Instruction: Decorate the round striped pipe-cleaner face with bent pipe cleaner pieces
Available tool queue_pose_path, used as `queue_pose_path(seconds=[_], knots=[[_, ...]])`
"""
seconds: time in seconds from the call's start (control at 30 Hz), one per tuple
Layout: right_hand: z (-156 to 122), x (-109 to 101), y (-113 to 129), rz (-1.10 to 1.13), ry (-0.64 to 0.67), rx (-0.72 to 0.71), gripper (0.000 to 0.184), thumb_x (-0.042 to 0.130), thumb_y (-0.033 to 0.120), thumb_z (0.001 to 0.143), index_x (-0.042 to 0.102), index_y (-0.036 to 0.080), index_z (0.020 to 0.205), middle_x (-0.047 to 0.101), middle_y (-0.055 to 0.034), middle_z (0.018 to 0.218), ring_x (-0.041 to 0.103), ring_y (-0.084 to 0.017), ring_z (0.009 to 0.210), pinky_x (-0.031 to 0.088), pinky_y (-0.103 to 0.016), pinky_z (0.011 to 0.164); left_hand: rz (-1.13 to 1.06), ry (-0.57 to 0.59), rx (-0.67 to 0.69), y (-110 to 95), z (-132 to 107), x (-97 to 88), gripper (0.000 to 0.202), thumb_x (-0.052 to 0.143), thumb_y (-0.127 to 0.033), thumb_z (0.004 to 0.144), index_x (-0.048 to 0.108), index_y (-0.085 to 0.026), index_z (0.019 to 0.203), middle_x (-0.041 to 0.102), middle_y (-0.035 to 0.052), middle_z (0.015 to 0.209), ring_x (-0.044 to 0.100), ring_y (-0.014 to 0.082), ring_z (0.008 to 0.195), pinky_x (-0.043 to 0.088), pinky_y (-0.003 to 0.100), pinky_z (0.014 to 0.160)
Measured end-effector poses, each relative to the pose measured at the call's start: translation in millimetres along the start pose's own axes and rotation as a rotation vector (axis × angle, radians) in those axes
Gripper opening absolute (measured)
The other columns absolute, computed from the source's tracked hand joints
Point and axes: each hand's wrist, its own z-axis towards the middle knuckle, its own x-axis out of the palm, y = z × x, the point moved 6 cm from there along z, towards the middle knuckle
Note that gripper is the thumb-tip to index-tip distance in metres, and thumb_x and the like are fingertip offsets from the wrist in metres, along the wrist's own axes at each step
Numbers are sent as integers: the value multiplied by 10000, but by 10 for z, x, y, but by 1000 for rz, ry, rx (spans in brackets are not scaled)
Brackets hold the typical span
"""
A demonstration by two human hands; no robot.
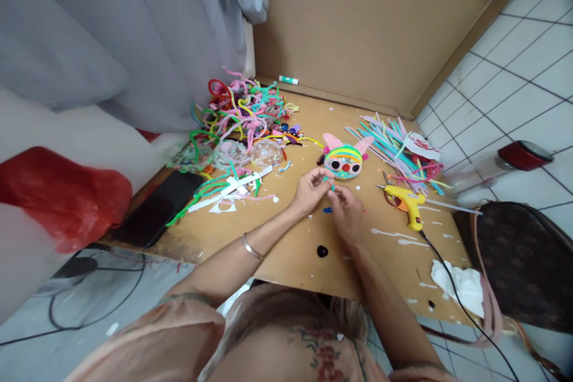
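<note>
My left hand and my right hand meet over the middle of the table, fingers pinched together. Between the fingertips is a short teal piece of pipe cleaner, partly covered by the fingers. Just beyond them lies a round craft face with pink ears, black eyes, a red nose and a striped green, yellow and orange top. A small blue piece rests below my hands, and a shiny black bead-like piece sits closer to the table's front edge.
A yellow glue gun with a black cord lies to the right, near a bundle of pipe cleaners and a brown bag. Tangled pipe cleaners, paper strips, a black phone and a glue stick occupy the left and back.
</note>
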Motion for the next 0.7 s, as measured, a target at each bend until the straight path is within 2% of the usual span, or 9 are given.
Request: queue_pose_path(seconds=[0.13,0.33,0.43,0.5,0.6,0.7], knots=[[-15,-27,-38,34,-23,21,279,567,461,864,694,212,858,694,-9,732,625,-173,665,510,-300,648,44,35,-18,1,-49,38,280,738,-393,715,631,-160,826,569,-17,615,495,104,558,384,239,580],[12,-38,-28,-8,9,-38,302,507,436,908,710,214,893,673,-6,747,585,-167,681,492,-285,651,104,27,82,-116,-58,32,262,687,-416,771,631,-161,755,586,0,668,500,118,631,402,248,648],[22,-40,-65,-22,38,-29,291,506,421,912,709,223,849,641,4,699,555,-161,643,482,-276,619,139,-48,120,-141,-18,-33,263,659,-424,797,631,-167,746,580,0,673,488,127,653,390,249,658],[18,-11,-68,-45,100,-67,246,509,355,904,717,232,860,663,-4,747,574,-165,669,499,-287,645,202,-122,165,-184,57,-132,234,638,-399,818,641,-171,767,581,5,690,481,133,662,381,252,666],[-16,72,10,-116,220,-242,251,478,193,852,725,235,849,705,-33,859,629,-186,791,516,-335,769,420,-189,247,-330,289,-323,184,572,-327,869,657,-174,810,593,28,714,495,154,671,377,270,687],[-44,110,82,-176,242,-365,293,444,119,816,714,233,810,713,-51,883,645,-197,872,506,-362,828,879,-176,331,-528,652,-474,162,541,-207,865,700,-172,871,653,96,861,554,225,854,378,327,822]])
